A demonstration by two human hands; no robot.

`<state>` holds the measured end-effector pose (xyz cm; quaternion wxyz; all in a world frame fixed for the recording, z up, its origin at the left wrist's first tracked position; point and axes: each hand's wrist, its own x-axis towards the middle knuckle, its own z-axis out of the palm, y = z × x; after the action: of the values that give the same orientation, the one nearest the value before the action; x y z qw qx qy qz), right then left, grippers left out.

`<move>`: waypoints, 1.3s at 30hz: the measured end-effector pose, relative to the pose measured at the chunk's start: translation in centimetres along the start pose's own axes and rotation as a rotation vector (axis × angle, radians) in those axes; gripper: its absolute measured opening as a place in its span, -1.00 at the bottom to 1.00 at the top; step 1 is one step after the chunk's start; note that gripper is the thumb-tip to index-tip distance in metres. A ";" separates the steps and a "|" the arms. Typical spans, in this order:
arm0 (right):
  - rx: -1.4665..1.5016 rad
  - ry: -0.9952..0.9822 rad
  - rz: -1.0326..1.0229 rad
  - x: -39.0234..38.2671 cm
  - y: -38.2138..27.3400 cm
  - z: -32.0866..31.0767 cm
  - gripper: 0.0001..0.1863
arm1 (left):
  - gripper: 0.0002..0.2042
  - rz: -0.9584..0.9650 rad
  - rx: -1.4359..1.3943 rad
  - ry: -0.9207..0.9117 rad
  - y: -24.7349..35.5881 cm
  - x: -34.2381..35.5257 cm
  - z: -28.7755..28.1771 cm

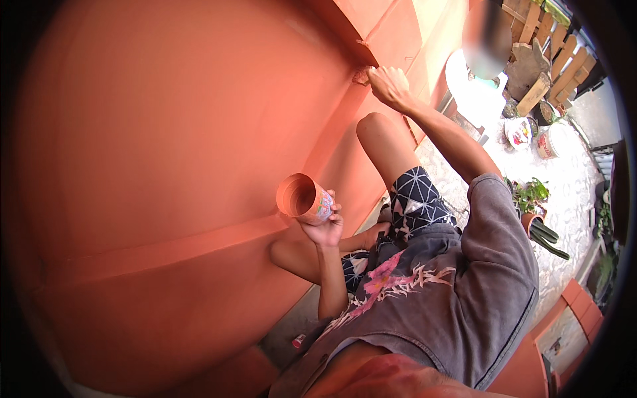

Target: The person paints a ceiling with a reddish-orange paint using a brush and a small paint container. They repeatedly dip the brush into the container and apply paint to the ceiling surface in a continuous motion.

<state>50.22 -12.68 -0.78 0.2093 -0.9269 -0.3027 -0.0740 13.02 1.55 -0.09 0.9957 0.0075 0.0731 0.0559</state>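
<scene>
My left hand [325,230] is wrapped round a patterned cup [324,207], tilted so that its open mouth faces me. The inside of the cup is coated orange-red, and a darker patch shows at its bottom. My right hand [391,87], on its outstretched arm, is closed on a paintbrush [361,76]. Its orange-stained bristles touch the orange-red wall [172,119] at a ledge corner; the handle is hidden in my fingers. The cup is held in front of the wall, above my bent leg.
Beyond my right arm are a white plastic chair [472,96], a white bucket [555,142] and a bowl-like container [518,132] on the pale floor [564,192]. Potted plants [531,194] stand nearer. A wooden fence [567,60] is at the far right.
</scene>
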 end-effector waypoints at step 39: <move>0.120 0.161 -0.157 8.5 -5.9 -14.8 -0.85 | -0.26 0.076 -0.011 -0.087 0.6 -1.2 -2.8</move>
<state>53.45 -10.26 16.86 0.2818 -0.8772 -0.3603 -0.1461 11.37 1.98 -2.66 0.9952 0.0070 0.0288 0.0935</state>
